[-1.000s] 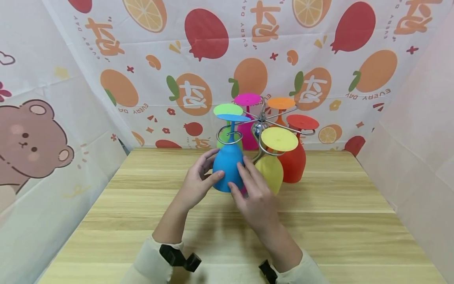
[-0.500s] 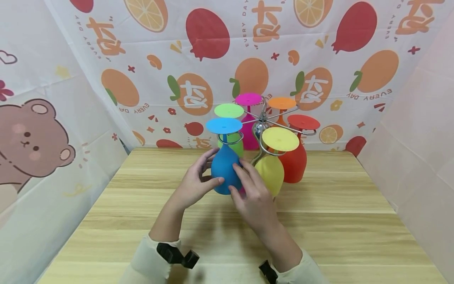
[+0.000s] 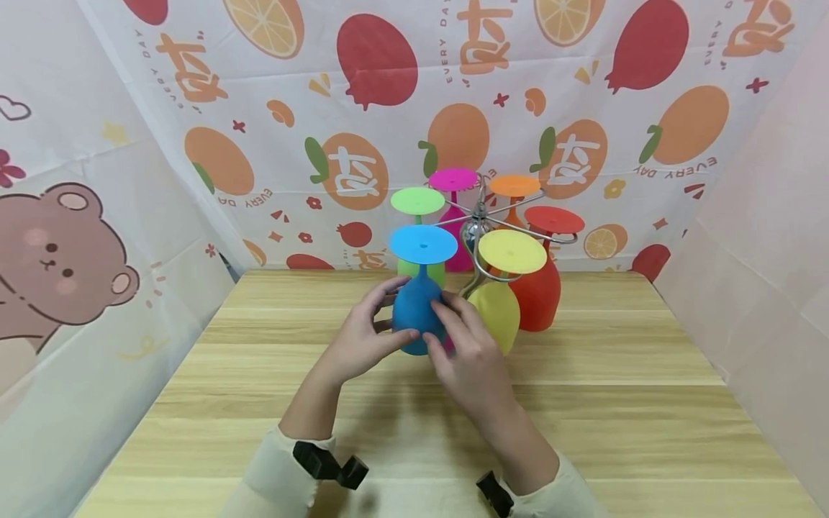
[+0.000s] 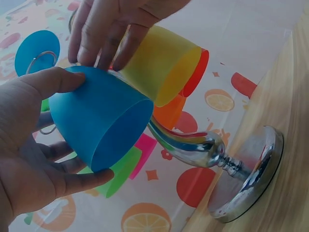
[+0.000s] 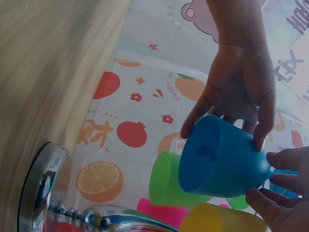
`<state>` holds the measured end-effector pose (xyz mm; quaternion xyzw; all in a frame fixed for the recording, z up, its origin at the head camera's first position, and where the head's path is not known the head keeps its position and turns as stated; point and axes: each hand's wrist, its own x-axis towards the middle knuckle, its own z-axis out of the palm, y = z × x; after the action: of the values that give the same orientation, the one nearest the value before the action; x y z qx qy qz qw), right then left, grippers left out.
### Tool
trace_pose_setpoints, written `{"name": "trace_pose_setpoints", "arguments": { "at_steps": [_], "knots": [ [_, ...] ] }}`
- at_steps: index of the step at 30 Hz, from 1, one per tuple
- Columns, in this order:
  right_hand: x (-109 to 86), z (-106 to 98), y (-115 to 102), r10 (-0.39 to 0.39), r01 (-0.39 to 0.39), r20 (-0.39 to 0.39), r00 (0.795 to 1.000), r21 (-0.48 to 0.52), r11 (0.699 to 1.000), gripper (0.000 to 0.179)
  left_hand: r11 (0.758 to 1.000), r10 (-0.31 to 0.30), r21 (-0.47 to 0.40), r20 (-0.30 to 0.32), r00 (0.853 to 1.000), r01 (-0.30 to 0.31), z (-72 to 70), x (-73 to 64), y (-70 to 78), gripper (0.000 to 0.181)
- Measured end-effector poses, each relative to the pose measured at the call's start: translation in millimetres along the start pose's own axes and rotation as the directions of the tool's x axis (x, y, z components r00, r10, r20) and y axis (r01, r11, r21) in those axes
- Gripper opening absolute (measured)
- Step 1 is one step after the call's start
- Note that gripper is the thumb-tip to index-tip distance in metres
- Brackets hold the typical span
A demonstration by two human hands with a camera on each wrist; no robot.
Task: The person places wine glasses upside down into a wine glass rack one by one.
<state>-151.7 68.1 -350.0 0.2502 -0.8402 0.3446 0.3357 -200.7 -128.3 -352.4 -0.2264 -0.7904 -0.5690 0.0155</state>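
Note:
A blue plastic wine glass hangs upside down at the near left of a metal stemware rack. My left hand grips its bowl from the left, with the thumb across the near side. From the right my right hand pinches the same bowl between thumb and fingers. In the left wrist view a wire ring sits by the blue foot; in the head view the foot hides it. The bowl's mouth faces down, above the table.
Other upturned wine glasses hang around the rack: yellow, red, orange, magenta and green. The yellow one is close beside my right hand. The rack's round chrome base stands on the wooden table.
The blue wine glass's foot has swung from nearly edge-on to facing up, ending lower, first shifting left and then back right. Both hands stay on the bowl; the other glasses hang as before.

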Motion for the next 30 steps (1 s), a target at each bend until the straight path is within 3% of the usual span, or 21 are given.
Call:
{"name": "trace_pose_setpoints", "arguments": {
  "at_steps": [5, 8, 10, 12, 15, 16, 19, 23, 26, 30],
  "knots": [
    [1.9, -6.4, 2.7, -0.029, 0.041, -0.111, 0.993, 0.105, 0.994, 0.04, 1.0, -0.01, 0.004, -0.001, 1.0, 0.01, 2.8, 1.1, -1.4, 0.074],
    [2.4, -12.3, 7.8, -0.033, 0.073, -0.225, 0.974, 0.173, 0.982, 0.029, 1.0, -0.03, 0.007, -0.014, 0.999, 0.03, 3.9, 1.4, -1.7, 0.075],
    [3.8, -16.1, 13.1, -0.047, 0.113, -0.334, 0.941, 0.181, 0.977, 0.015, 0.999, -0.041, 0.011, -0.021, 0.999, 0.041, 4.1, 1.7, -2.1, 0.075],
    [5.5, -19.6, 19.7, -0.052, 0.145, -0.447, 0.893, 0.177, 0.973, 0.007, 0.999, -0.049, 0.012, -0.03, 0.998, 0.05, 4.2, 1.4, -1.5, 0.076],
    [9.2, -25.8, 31.0, -0.04, 0.158, -0.568, 0.822, 0.16, 0.974, 0.021, 0.999, -0.051, 0.007, -0.039, 0.998, 0.051, 4.0, 0.5, -0.8, 0.077],
    [10.0, -28.7, 34.7, -0.021, 0.145, -0.584, 0.812, 0.166, 0.975, 0.024, 0.999, -0.051, 0.004, -0.042, 0.998, 0.052, 4.3, 0.5, -0.9, 0.077],
    [11.4, -39.6, 44.7, 0.065, 0.043, -0.547, 0.835, 0.184, 0.982, 0.023, 0.998, -0.055, 0.001, -0.05, 0.997, 0.056, 5.2, 0.6, -2.0, 0.077],
    [12.3, -52.9, 53.9, 0.172, -0.114, -0.407, 0.897, 0.161, 0.98, 0.01, 0.997, -0.073, -0.001, -0.058, 0.996, 0.073, 6.8, 0.8, -2.6, 0.077],
    [12.7, -59.9, 57.9, 0.21, -0.18, -0.299, 0.931, 0.124, 0.976, 0.022, 0.997, -0.08, -0.006, -0.061, 0.995, 0.08, 8.1, 1.1, -2.4, 0.077],
    [13.7, -65.0, 60.3, 0.216, -0.204, -0.175, 0.961, 0.086, 0.975, 0.042, 0.998, -0.063, -0.008, -0.059, 0.996, 0.063, 9.3, 2.0, -2.5, 0.078]
  ]
}}
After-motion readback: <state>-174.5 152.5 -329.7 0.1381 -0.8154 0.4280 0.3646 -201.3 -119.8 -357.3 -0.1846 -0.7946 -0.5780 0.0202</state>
